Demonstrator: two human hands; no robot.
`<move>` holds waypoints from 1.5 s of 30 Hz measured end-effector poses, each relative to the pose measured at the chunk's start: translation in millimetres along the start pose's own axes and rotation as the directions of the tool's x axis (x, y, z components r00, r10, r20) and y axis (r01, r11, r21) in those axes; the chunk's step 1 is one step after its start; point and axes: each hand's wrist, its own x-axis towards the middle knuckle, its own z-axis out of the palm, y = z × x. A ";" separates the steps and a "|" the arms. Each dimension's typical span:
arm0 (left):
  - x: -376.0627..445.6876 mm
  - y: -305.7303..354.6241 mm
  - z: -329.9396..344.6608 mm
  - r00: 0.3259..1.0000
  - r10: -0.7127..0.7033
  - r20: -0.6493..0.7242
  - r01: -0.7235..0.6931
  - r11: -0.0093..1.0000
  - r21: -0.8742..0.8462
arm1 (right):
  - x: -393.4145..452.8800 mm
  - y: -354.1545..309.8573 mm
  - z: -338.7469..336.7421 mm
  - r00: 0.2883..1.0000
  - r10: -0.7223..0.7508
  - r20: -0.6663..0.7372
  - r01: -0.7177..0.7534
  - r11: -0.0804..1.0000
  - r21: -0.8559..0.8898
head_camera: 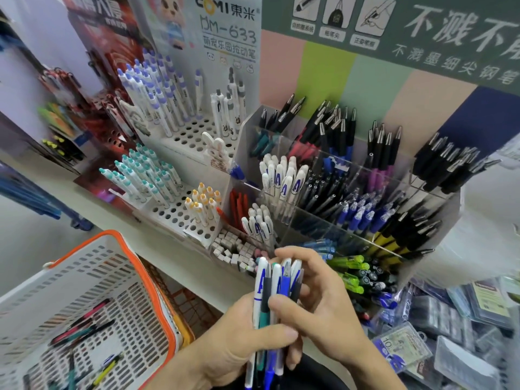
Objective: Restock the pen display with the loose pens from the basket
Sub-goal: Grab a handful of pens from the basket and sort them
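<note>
My left hand [247, 330] grips the pen bundle [274, 299]; right hand [318, 299] fingers curl round its tips. I'd separate one white pen, matching the white compartment [284, 178] above the bundle.

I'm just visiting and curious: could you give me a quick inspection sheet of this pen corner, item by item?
Surface: white shelf carrying the displays.
Job's things: clear pen display, compartments mostly full; bundle of pens in hand; white basket with a few loose pens.
Clutter: small erasers; packets at lower right.
Hands: left hand grips the bundle; right hand pinches its tops.
Cables: nothing seen.
Surroundings: white peg rack of pens, green sign.
</note>
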 end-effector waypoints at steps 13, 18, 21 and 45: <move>-12.0 -7.7 -3.7 0.999 -0.001 -0.041 -0.005 0.991 -0.135 | 3.5 6.6 -2.7 0.979 0.204 0.006 -0.203 0.975 0.092; -10.8 -8.9 -2.4 0.992 -0.008 -0.130 0.015 0.998 0.056 | 0.9 4.1 -1.0 0.980 0.197 -0.035 -0.195 0.979 0.062; -9.6 -8.4 -1.1 0.996 0.002 -0.090 0.003 0.998 0.055 | 1.4 0.0 -1.5 0.981 0.192 -0.038 -0.189 0.980 0.066; -4.9 -11.5 -6.5 0.989 0.047 -0.140 -0.059 0.995 -0.078 | 22.2 -44.8 -33.0 0.831 -0.487 -0.269 0.519 0.853 0.059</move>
